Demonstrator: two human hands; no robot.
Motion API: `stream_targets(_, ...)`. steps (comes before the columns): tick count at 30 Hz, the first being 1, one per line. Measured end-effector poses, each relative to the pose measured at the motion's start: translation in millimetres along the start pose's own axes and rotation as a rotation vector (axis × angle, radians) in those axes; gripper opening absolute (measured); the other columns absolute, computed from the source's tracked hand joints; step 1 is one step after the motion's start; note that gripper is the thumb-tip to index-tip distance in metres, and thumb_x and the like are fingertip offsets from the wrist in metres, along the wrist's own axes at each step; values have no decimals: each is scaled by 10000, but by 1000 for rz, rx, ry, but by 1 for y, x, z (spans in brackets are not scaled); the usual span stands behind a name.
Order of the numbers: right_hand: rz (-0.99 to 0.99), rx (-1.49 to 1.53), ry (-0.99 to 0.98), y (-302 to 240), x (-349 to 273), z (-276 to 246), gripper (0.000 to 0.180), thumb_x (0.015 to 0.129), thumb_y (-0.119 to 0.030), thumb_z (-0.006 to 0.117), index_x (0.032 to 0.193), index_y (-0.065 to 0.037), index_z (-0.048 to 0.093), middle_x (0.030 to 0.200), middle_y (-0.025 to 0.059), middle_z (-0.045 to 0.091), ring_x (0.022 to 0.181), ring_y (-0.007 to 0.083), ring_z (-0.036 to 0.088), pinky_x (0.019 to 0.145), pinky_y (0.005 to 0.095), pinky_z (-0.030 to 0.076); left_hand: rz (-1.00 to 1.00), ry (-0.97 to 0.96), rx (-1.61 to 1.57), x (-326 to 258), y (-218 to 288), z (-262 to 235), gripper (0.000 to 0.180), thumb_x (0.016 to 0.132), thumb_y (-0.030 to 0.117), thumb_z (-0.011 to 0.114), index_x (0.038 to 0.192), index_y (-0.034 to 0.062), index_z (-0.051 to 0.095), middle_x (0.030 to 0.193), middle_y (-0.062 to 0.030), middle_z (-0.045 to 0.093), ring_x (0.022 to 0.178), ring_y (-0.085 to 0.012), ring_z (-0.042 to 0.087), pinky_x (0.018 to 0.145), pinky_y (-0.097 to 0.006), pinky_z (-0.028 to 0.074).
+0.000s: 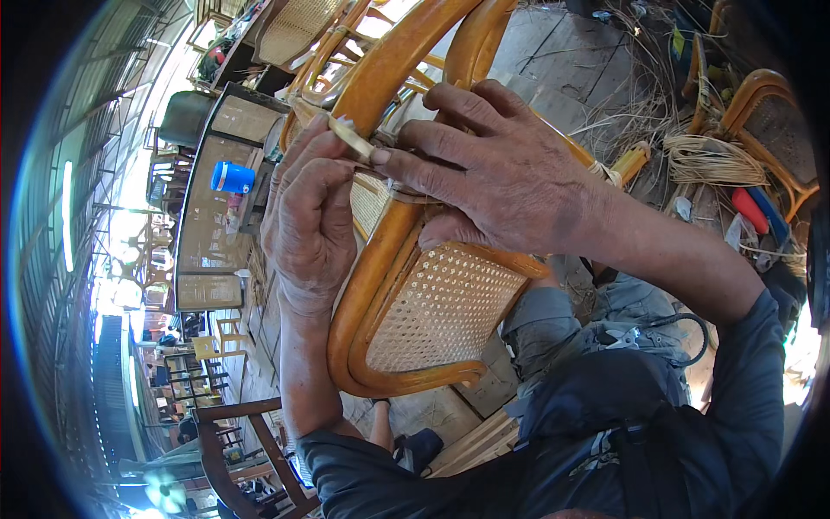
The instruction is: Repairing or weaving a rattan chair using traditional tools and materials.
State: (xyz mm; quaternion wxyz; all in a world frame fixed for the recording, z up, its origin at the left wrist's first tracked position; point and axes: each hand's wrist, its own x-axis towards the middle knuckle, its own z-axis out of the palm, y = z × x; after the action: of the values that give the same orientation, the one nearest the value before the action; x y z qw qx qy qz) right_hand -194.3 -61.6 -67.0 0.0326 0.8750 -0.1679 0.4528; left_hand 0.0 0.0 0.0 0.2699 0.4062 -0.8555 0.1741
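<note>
A rattan chair frame with a woven cane panel lies tilted across my lap. My left hand pinches a flat pale cane strip at the curved rail, fingers closed on it. My right hand presses down on the same rail, its fingers spread over the joint and its thumb tip touching the strip's end. A binding wrap of cane circles the rail under my right palm, partly hidden.
Loose coils of cane and red and blue tools lie on the floor at right. Another cane chair stands at the far right. A blue container sits on a framed panel at left. Pliers rest on my lap.
</note>
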Motion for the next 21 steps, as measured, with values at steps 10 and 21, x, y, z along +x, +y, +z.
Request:
stream_targets(10, 24, -22, 10, -3, 5, -4, 496, 736, -472, 571, 1106, -142, 589, 1003, 24, 538, 1070, 188, 458, 940, 410, 394, -126, 229, -432, 8, 2, 1, 159, 909, 29, 444, 1065, -3, 448, 1151, -202, 524, 1096, -241, 524, 937, -347, 435)
stream_targets(21, 11, 52, -35, -1, 5, -8, 521, 772, -466, 508, 1168, -127, 528, 1050, 43, 499, 1074, 241, 445, 927, 443, 369, -264, 153, -243, 7, 11, 6, 96, 815, 17, 599, 907, 16, 627, 1102, -104, 521, 1095, -216, 494, 902, -303, 428)
